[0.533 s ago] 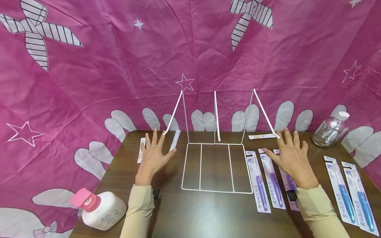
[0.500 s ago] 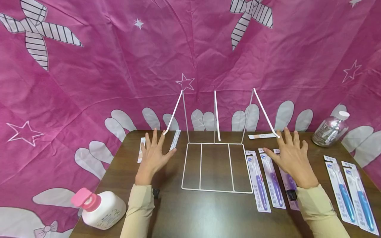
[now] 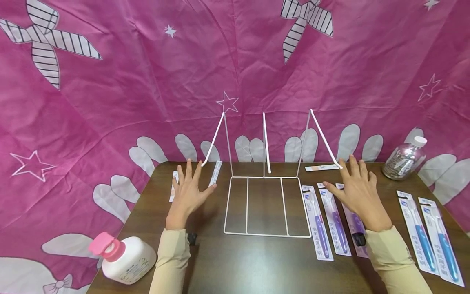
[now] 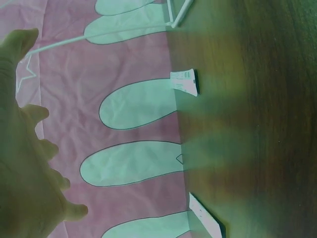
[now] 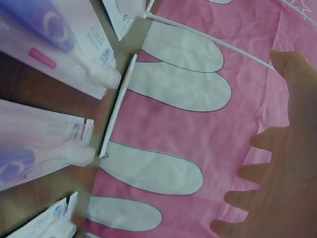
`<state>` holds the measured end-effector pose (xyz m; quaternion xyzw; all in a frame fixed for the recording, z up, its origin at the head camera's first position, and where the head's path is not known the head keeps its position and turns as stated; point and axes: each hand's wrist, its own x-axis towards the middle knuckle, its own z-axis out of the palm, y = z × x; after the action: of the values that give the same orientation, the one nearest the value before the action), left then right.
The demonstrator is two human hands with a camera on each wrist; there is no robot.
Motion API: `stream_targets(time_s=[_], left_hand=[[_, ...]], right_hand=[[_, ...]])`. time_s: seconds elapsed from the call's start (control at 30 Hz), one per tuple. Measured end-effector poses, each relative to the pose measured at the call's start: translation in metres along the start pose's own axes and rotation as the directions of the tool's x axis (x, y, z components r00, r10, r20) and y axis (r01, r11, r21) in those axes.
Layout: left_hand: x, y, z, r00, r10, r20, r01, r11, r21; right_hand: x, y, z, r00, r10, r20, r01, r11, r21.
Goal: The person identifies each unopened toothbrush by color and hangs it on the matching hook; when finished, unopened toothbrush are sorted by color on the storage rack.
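My left hand (image 3: 189, 196) hovers over the table's left part, fingers spread, holding nothing. Two narrow white packets (image 3: 216, 173) lie near it, one partly hidden by the fingers. Between the hands stands a white wire rack (image 3: 247, 206) with a gridded base and slanting prongs. On the right, my right hand (image 3: 361, 198) is likewise spread and holds nothing. It hangs above packaged purple toothbrushes (image 3: 338, 228), covering part of the rightmost one. In the wrist views, the left hand (image 4: 25, 148) and right hand (image 5: 287, 144) are both raised off the tabletop.
A white pump bottle (image 3: 128, 261) with a pink top stands front left. Two packaged blue toothbrushes (image 3: 418, 232) lie at the right edge. A shiny clear bottle (image 3: 402, 161) with a white cap stands back right, and another narrow packet (image 3: 322, 168) lies near the pink cloth (image 3: 253, 73).
The head view has shifted very slightly. Both hands keep the same spread pose, and nothing has been picked up or moved.
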<state>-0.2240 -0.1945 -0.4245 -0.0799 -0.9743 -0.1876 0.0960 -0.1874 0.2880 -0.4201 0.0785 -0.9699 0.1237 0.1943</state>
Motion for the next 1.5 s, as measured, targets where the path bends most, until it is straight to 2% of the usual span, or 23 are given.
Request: stream_targets(time_s=[0.17, 0.27, 0.33, 0.43, 0.6, 0.8, 1.0, 1.23, 1.5], left_hand=[[-0.001, 0.001, -0.001, 1.0, 0.007, 0.0, -0.007, 1.0, -0.019], [-0.002, 0.003, -0.002, 1.0, -0.001, 0.011, 0.002, 0.996, -0.087], [-0.003, 0.004, -0.002, 1.0, -0.006, 0.017, 0.009, 0.988, -0.153], [-0.004, 0.006, -0.002, 1.0, -0.006, 0.02, 0.011, 0.962, -0.272], [-0.006, 0.006, 0.003, 1.0, 0.003, 0.018, 0.004, 0.92, -0.391], [-0.007, 0.005, 0.01, 0.999, 0.016, 0.041, 0.002, 0.916, -0.401], [-0.007, 0.009, 0.014, 0.999, 0.014, 0.053, 0.009, 0.909, -0.416], [-0.004, 0.017, 0.027, 0.998, 0.048, 0.046, -0.025, 0.909, -0.415], [-0.005, 0.025, 0.039, 0.991, 0.023, 0.132, 0.041, 0.888, -0.458]], right_hand=[[0.002, -0.005, -0.001, 0.996, -0.014, -0.085, 0.021, 0.997, 0.072], [0.002, -0.01, -0.002, 0.996, 0.0, -0.093, 0.014, 0.989, 0.15], [0.003, -0.014, -0.003, 0.997, 0.018, -0.07, -0.002, 0.977, 0.215], [0.003, -0.021, -0.004, 0.999, 0.034, -0.021, -0.027, 0.956, 0.292], [0.005, -0.029, -0.002, 0.996, 0.053, 0.073, -0.074, 0.941, 0.33], [0.007, -0.033, 0.005, 0.984, 0.064, 0.165, -0.117, 0.936, 0.331], [0.008, -0.039, 0.013, 0.98, 0.052, 0.193, -0.113, 0.94, 0.321], [0.007, -0.039, 0.029, 0.973, 0.015, 0.231, -0.083, 0.953, 0.291], [0.004, -0.038, 0.042, 0.963, -0.009, 0.27, -0.069, 0.958, 0.278]])
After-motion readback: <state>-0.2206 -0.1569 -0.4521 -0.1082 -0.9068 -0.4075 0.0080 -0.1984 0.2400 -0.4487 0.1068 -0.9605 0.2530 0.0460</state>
